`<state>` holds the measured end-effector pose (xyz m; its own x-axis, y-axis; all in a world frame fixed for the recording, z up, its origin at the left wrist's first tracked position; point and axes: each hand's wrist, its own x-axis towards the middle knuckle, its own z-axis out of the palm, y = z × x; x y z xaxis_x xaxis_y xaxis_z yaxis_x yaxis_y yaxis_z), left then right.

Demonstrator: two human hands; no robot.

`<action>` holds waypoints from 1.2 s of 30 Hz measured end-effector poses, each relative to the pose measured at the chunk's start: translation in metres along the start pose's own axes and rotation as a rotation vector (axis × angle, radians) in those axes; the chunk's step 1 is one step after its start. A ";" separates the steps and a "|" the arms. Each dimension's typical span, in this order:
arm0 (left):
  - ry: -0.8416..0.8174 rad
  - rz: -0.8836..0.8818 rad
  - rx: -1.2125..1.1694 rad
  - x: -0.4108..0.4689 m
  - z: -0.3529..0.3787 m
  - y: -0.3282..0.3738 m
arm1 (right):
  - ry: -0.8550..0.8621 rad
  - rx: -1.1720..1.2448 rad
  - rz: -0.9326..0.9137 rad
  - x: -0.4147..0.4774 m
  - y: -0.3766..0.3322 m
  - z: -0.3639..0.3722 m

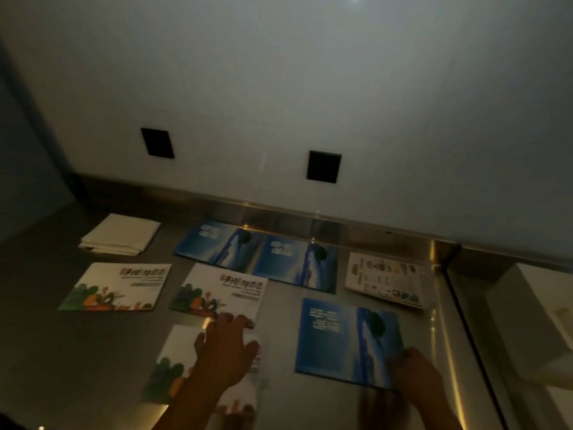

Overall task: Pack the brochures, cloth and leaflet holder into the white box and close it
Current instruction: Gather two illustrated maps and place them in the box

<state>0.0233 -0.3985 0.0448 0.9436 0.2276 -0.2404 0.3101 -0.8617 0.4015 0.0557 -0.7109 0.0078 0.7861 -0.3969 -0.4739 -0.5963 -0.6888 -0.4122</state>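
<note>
Dim steel counter (310, 408), brochures laid out, cloth (121, 233) at far left.
Gathering is judged underway: left hand (224, 352), fingers spread, is pressed on a white brochure (173, 361); right hand (414, 372) is laid on the blue brochure (335, 339), grip unclear; stacking is called for next.

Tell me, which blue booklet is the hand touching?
The nearest blue booklet, lying alone at the front. The right hand rests on its near corner; the other two blue booklets sit side by side near the wall.
</note>
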 end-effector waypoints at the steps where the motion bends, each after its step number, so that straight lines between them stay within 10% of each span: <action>1: 0.000 -0.043 -0.014 0.006 -0.004 -0.020 | 0.025 0.003 0.040 0.002 -0.009 0.008; 10: -0.151 -0.543 -0.137 0.031 0.009 -0.121 | 0.064 -0.133 0.242 0.003 -0.037 0.049; 27: -0.125 -0.561 -0.133 0.049 0.009 -0.130 | -0.010 -0.066 0.390 0.039 -0.027 0.035; 36: -0.271 -0.580 -0.838 0.064 0.000 -0.171 | -0.184 0.191 0.432 0.052 -0.017 0.012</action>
<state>0.0307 -0.2364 -0.0398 0.5997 0.3066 -0.7392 0.7842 -0.0408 0.6192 0.1052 -0.7125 -0.0194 0.4296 -0.4959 -0.7547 -0.8933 -0.3555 -0.2749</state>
